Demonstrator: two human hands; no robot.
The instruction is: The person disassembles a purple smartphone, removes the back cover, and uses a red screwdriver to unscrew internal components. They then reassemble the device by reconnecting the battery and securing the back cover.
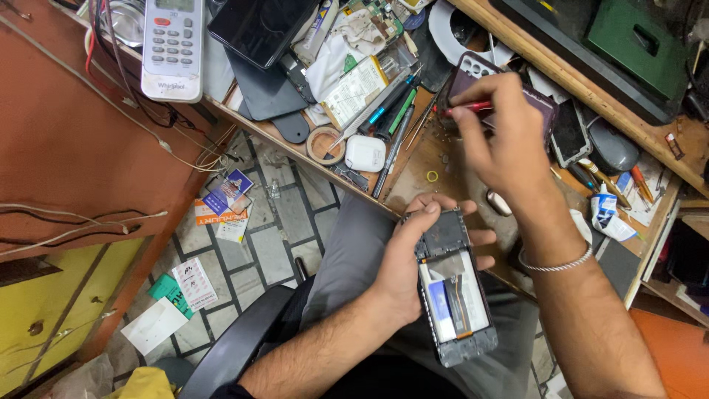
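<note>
Left hand point(413, 258) grips opened phone point(454, 288) over lap | right hand point(502, 137) pinches red-handled tool point(465, 107) above bench point(436, 159), likely a screwdriver | step: mid-disassembly | next: bring tip precisely onto phone.

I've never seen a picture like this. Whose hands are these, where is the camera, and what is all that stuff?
The one picture comes from a camera worn on a person's head, looking down at their own two bare hands. The left hand holds an opened phone over the lap, its insides showing. The right hand reaches to the cluttered wooden workbench, pinching a red-handled tool beside a purple phone back cover. On the bench also lie screwdrivers, a tape roll, a small white case and a white remote control.
</note>
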